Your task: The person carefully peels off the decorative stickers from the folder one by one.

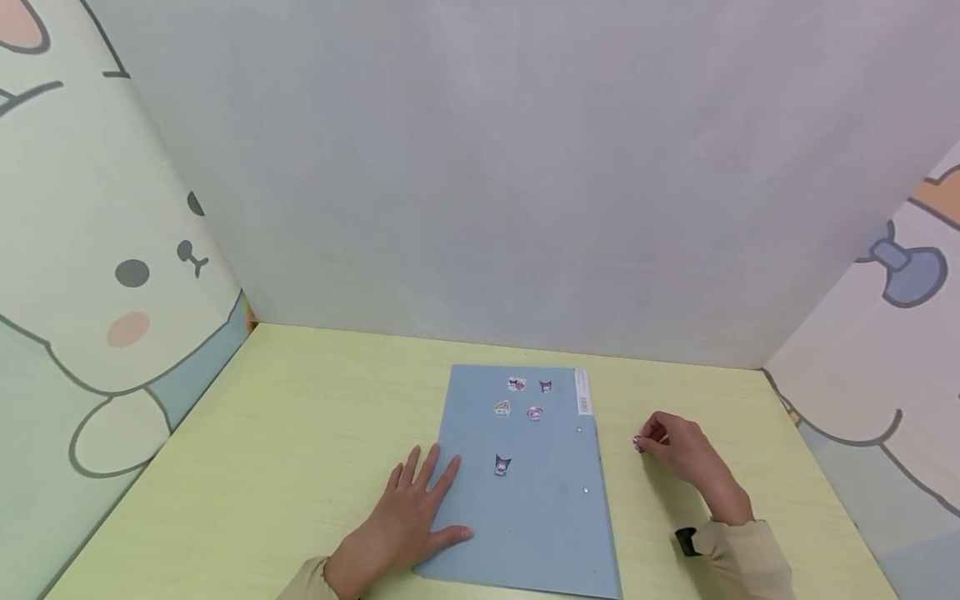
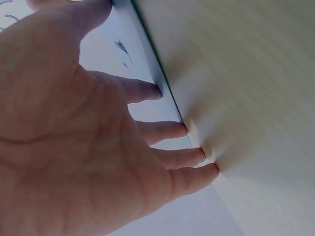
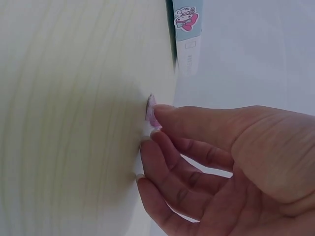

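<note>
A blue folder [image 1: 525,517] lies flat on the table, with several small cartoon stickers on its upper half; one dark-eared sticker [image 1: 502,465] sits lower than the others. My left hand [image 1: 401,525] rests with spread, straight fingers across the folder's left edge. In the left wrist view, the fingertips of that hand [image 2: 103,132] touch along the edge and the tabletop. To the right of the folder, my right hand [image 1: 678,450] pinches a small pinkish-purple sticker [image 3: 152,113] between thumb and forefinger, close above the table. The thumb partly hides this sticker.
A white label strip [image 1: 583,392] and two small round studs line the folder's right side. The pale yellow table [image 1: 315,417] extends on both sides of it. A plain pale wall [image 1: 495,183] stands behind, with cartoon-printed panels [image 1: 112,208] left and right.
</note>
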The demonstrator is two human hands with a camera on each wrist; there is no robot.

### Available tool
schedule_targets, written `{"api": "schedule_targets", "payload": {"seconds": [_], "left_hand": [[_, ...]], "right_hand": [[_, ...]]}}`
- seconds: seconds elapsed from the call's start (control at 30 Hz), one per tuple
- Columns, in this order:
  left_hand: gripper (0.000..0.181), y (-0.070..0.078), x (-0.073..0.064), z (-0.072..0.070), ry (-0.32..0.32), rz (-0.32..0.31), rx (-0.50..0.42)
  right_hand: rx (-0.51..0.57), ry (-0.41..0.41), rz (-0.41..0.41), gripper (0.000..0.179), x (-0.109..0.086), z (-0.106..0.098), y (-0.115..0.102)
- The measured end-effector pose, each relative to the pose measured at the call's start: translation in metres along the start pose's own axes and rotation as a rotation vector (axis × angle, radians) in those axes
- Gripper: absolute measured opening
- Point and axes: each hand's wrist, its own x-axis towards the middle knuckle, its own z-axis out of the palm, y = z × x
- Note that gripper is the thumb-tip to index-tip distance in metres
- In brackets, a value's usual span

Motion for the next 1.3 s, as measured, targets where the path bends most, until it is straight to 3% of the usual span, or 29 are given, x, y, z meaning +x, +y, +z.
{"api": "schedule_targets", "payload": {"seconds": [0.67, 0.83, 1.3], "left_hand": [[0.092, 0.002, 0.0, -0.001, -0.023, -0.017, -0.001], [0.092, 0.002, 0.0, -0.001, -0.022, -0.018, 0.001], [0.093, 0.003, 0.0, -0.001, -0.026, -0.023, 0.002]], "right_hand": [[0.017, 0.014, -0.015, 0.018, 0.003, 0.006, -0.005], [-0.01, 0.049, -0.063, 0.016, 0.005, 0.012, -0.01], [-0.006, 0.138, -0.173, 0.01, 0.001, 0.021, -0.046]]}}
